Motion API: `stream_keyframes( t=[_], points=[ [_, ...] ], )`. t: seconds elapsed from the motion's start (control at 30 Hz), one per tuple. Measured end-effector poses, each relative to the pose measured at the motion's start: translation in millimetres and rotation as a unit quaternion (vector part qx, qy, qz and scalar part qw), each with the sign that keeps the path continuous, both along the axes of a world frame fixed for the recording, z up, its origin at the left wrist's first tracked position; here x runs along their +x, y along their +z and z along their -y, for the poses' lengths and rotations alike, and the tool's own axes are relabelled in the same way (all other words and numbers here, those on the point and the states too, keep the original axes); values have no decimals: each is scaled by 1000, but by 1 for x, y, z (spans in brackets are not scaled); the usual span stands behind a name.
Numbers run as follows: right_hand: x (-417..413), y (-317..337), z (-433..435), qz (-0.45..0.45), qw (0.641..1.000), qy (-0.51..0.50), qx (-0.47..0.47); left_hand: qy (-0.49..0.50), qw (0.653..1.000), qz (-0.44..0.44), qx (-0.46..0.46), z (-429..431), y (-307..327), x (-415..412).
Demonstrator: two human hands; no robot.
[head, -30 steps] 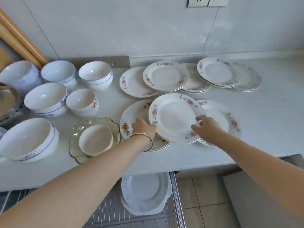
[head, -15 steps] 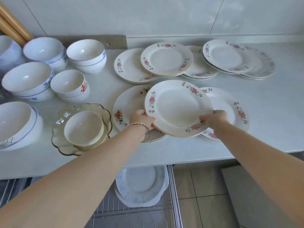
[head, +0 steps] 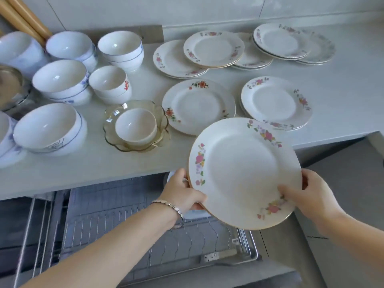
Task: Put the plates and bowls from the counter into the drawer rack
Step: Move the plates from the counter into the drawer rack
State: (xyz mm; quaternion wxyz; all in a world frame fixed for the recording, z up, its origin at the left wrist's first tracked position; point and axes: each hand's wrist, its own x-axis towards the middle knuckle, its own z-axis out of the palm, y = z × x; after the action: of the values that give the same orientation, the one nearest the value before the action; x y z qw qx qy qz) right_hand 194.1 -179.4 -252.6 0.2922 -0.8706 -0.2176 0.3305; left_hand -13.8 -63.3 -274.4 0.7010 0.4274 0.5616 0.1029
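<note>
A white flowered plate [head: 243, 171], perhaps two stacked, is held in the air past the counter's front edge, above the open drawer rack [head: 145, 231]. My left hand [head: 182, 192] grips its left rim and my right hand [head: 307, 196] its right rim. On the counter [head: 342, 86] lie more flowered plates: one [head: 197, 104] at the middle, one [head: 274, 102] to its right, several more at the back [head: 214, 47]. White bowls [head: 60, 77] stand at the left. A pale plate in the rack is mostly hidden behind my left hand.
A small bowl [head: 135, 125] sits in an amber glass dish [head: 162, 119] near the counter's front. A metal pot [head: 10, 86] stands at the far left. Wooden rods [head: 22, 15] lean in the back corner. The rack's wire prongs [head: 187, 242] stand below the plate.
Both hands lifted the flowered plate off the stack on the counter and carried it toward me and down, over the open drawer rack. The plate beneath it is now uncovered.
</note>
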Motion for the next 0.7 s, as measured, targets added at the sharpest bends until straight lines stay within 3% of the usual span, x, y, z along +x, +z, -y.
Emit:
stream_keyframes(
  t=[0.2,0.37,0.7],
  points=[
    [-69,-39,70,-66,992,-9,-104,-48,993,-63,-92,55,-45,-59],
    [-87,-112,64,-99,984,-8,-149,-9,980,-112,-166,54,-112,-79],
    [-90,-253,-25,-89,988,3,-127,59,978,-185,-83,-1,-246,-73]
  ],
)
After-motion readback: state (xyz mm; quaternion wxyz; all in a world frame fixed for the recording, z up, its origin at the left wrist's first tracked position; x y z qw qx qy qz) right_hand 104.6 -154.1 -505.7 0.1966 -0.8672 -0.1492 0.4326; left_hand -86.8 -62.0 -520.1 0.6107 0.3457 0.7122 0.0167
